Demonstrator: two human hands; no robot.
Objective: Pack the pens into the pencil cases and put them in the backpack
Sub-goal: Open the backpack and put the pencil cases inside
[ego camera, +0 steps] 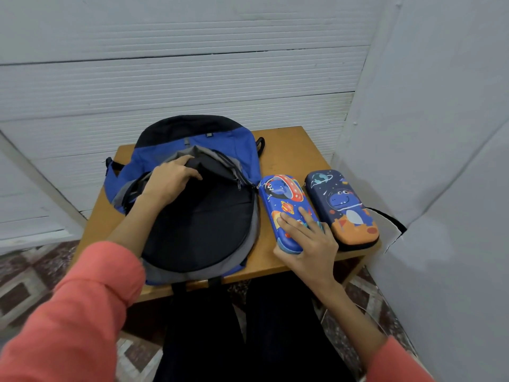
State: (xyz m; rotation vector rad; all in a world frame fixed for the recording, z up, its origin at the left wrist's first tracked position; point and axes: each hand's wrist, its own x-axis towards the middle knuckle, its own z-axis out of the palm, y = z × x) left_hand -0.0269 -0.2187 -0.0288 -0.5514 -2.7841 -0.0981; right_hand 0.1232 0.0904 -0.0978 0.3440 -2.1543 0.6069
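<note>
- Right hand (305,244): fingers spread over the top of the blue pencil case (281,194), thumb hooked round its near end. The case lies flat on the table (292,150), just right of the backpack (198,224).
- Left hand (170,183): fingers curled over the rim of the backpack's mouth, holding it open; dark lining exposed.
- Dark pencil case (344,205): beside the blue one, untouched.
- Both cases look closed; no loose pens in view. Judged step: loading cases into the backpack.
- Next move calls for lifting the blue case leftward and sliding it in while the mouth is held wide.
</note>
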